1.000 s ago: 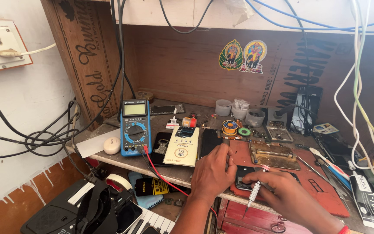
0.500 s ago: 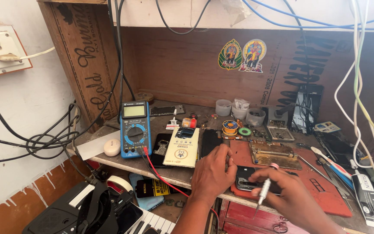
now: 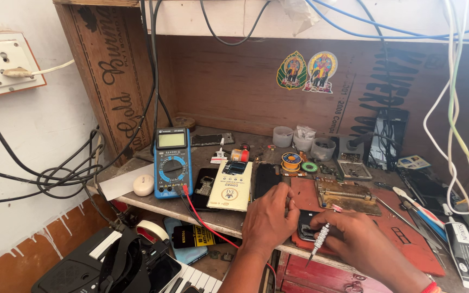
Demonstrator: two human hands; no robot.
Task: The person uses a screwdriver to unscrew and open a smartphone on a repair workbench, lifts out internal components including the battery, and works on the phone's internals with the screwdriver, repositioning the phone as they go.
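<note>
My left hand rests on the near edge of the workbench and presses down on a small dark phone lying on a red work mat. My right hand grips a thin silver screwdriver, held at a slant with its tip pointing down and left, just in front of the phone. The phone is mostly hidden by both hands.
A blue multimeter with a red lead stands at the left, next to a cream box and a black phone part. A brass jig, small cups, solder spools and tools crowd the bench. Cables hang at both sides.
The screwdriver has tilted further and its tip has dropped lower, toward the bench's front edge. My right hand shifted slightly. My left hand stays on the phone.
</note>
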